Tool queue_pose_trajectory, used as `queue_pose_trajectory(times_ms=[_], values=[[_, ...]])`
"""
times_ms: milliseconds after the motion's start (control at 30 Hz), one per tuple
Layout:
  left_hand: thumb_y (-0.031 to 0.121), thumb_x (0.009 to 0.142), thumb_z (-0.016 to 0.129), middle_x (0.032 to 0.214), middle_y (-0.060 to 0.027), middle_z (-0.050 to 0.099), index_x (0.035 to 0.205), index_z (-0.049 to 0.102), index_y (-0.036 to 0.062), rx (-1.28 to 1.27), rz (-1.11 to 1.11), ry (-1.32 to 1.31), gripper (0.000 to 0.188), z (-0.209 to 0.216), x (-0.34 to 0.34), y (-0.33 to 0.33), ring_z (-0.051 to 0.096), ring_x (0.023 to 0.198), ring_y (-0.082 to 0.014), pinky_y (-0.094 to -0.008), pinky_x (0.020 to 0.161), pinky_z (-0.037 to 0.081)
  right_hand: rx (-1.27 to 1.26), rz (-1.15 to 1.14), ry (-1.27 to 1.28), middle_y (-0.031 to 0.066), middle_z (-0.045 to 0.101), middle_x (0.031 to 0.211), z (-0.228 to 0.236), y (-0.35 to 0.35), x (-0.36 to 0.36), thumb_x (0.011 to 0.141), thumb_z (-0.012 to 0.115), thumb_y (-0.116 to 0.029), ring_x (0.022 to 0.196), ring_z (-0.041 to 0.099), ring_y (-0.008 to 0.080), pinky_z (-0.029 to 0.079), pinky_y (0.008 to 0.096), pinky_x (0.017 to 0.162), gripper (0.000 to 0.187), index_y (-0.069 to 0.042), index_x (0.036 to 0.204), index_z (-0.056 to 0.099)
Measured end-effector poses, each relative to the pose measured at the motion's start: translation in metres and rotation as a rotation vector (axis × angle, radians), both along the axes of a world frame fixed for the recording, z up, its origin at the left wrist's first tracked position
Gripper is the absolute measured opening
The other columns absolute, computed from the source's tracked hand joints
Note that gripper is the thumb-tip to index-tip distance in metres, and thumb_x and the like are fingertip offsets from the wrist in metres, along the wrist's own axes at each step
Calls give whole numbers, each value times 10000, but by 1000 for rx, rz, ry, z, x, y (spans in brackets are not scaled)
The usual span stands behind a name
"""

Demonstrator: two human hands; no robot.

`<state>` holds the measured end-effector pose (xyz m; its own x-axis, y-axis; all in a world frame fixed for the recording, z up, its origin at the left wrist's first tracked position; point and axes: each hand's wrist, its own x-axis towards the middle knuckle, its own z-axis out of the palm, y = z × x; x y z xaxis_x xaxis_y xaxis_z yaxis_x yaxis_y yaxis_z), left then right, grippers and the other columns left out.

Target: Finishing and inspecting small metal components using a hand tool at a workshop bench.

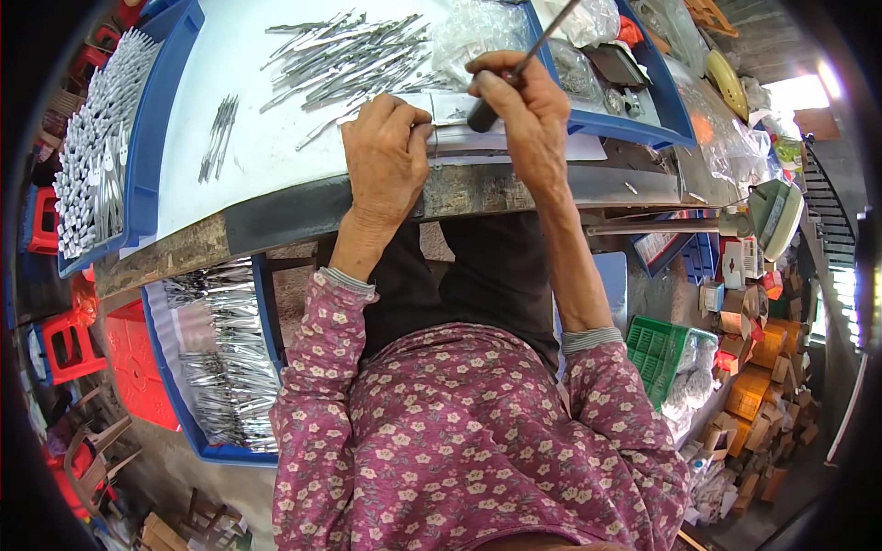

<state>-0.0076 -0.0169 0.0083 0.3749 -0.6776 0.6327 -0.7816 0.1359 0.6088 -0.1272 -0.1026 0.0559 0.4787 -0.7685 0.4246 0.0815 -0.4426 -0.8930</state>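
At the table's near edge, the person's right hand has its fingers closed round a dark-handled tool, thin shaft slanting away rightward. The left hand curls its fingers; I can't tell what they grip. Slim metal strips lie heaped just beyond.

And not a word, number or sign can be read right now, not even on those boxes at right (too small, too blurred)!
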Motion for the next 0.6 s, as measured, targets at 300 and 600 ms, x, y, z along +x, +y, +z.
queue_pose_trajectory(times_ms=[300,600], values=[[10,678,645,724,-82,539,727,617,9,-49,-15,28,56,-1,2,-2,537,673,-236,-336,600,393,-432,-146,347,78,571,654,4,2,-10,820,637,-134,578,541,162,420,268,535,193,-13,945,554],[-3,676,636,716,-96,549,719,610,-8,-46,-27,68,50,-3,4,-9,545,625,-249,-334,574,419,-505,-163,493,86,561,611,2,7,10,848,591,-118,539,523,139,406,272,499,151,14,900,540]])
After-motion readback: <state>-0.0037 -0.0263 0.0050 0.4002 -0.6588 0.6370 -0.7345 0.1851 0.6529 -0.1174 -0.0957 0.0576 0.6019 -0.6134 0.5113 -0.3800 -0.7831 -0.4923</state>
